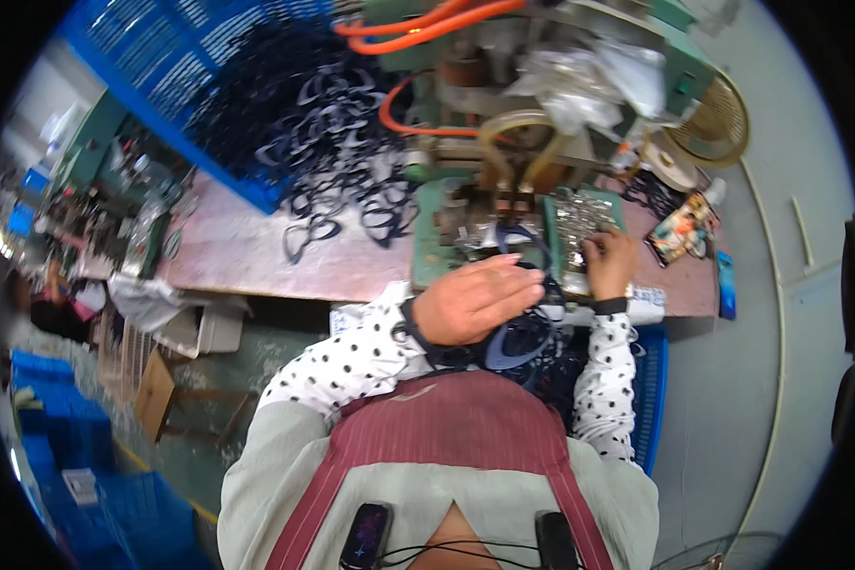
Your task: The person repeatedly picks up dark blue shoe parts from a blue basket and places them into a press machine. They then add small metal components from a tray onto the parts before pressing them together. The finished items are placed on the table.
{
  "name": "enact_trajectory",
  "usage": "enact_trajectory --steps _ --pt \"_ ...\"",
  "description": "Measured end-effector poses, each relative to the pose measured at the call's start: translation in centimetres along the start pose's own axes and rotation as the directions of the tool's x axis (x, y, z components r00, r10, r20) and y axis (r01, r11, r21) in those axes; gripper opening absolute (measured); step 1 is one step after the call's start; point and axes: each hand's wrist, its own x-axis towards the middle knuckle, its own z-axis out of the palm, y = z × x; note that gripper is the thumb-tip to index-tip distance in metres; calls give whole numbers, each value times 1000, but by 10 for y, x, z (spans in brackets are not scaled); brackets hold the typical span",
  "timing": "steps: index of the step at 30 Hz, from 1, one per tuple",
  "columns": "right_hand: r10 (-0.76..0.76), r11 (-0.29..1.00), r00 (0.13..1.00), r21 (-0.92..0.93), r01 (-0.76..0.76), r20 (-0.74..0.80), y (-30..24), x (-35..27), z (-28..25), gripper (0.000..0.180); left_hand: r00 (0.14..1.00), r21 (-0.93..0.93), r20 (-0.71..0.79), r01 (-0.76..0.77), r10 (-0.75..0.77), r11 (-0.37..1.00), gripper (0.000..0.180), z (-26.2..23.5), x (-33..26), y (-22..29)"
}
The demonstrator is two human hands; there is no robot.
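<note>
My left hand [480,302] is held palm down in front of the press [513,176], fingers stretched out to the right. A dark blue band [518,235] curves between the press and these fingertips; whether they touch it is hard to see. My right hand [610,266] reaches into a green tray [550,228] of small shiny metal pieces [581,217]. Its fingers are bent together over the pieces, and what lies between the tips is hidden. Below my left hand, a heap of dark blue looped bands [522,342] lies against my apron.
A blue crate [223,161] tips a large pile of dark bands [304,104] onto the table [247,242] at left. Orange hoses [427,28] hang over the press. A patterned phone [679,228] and a fan [717,119] are at right. A blue basket [650,399] stands beside my right forearm.
</note>
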Motion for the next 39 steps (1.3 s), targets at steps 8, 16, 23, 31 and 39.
enact_trajectory --steps 8,16,23,31,39 --pt "183 958 979 241 -158 -85 3 1 -4 10 990 282 -116 108 -77 953 33 -18 -54 -20" --pt "190 947 977 281 -155 -101 13 -2 3 11 581 759 -287 623 -762 189 20 -94 -191 -115" --pt "310 882 946 398 -252 -89 6 2 2 12 317 661 -391 750 -864 -24 27 -72 -210 -130" --pt "209 940 976 286 -183 -61 -22 9 -10 8 567 421 -496 819 -658 389 9 -76 -127 -94" --pt "195 689 972 687 -232 133 -98 29 -38 15 964 429 -218 236 -154 872 43 -34 -17 -16"
